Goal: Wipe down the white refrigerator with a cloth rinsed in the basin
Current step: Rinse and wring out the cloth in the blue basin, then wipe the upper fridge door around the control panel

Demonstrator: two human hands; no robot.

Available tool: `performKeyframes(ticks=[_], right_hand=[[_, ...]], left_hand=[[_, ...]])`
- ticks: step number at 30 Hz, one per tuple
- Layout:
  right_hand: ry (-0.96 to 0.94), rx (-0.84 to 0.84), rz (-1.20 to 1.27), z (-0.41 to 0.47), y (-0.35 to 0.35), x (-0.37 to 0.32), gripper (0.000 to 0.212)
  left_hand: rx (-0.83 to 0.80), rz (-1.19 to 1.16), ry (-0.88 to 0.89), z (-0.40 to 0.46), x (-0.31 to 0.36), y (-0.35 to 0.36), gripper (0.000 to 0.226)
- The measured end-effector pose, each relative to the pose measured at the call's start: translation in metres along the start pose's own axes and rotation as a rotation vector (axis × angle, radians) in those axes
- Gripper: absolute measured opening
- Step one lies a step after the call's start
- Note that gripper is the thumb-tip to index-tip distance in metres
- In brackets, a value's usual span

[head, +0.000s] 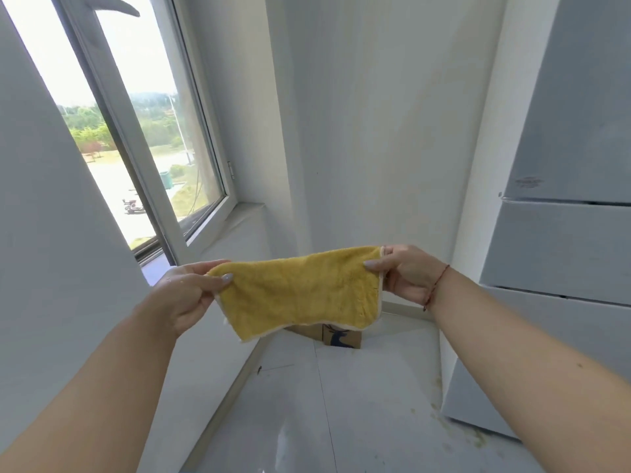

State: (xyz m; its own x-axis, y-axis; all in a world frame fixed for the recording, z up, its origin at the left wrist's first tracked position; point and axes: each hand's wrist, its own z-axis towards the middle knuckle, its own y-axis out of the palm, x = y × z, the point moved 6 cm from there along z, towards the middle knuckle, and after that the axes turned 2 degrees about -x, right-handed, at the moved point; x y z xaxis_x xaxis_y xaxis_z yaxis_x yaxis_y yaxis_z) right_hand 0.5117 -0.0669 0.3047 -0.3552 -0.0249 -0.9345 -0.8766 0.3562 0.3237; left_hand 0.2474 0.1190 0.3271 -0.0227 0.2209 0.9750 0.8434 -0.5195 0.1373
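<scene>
Daylight came through the window [136, 131] as the left hand [191, 295] and right hand [406, 271] pinched the yellow cloth [300, 291] stretched between them, the white refrigerator [563, 233] stood rightmost, and a loosened pinch could drop it.

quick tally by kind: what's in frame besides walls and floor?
Hands: 2, left hand and right hand, each pinching an end of the cloth
Cloths: 1, yellow cloth, held spread out
Refrigerators: 1, white refrigerator at right
Cardboard boxes: 1, cardboard box on the floor, partly hidden behind the cloth
Windows: 1, window at left
Total: 6
</scene>
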Motion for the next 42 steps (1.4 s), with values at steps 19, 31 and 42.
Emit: performKeyframes(ticks=[19,31,42], right_hand=[[-0.173,0.846,-0.781,-0.100,-0.206,-0.076,0.009],[-0.345,0.549,-0.185,-0.160,-0.281,-0.144,0.029],[-0.568,0.399,0.790,-0.181,-0.353,-0.168,0.025]], left_hand=[[-0.210,0.525,0.245,0.047,-0.018,0.263,0.012],[-0.676,0.282,0.207,-0.006,-0.023,0.558,0.033],[-1.121,0.265,0.441,-0.068,-0.001,0.688,0.039]])
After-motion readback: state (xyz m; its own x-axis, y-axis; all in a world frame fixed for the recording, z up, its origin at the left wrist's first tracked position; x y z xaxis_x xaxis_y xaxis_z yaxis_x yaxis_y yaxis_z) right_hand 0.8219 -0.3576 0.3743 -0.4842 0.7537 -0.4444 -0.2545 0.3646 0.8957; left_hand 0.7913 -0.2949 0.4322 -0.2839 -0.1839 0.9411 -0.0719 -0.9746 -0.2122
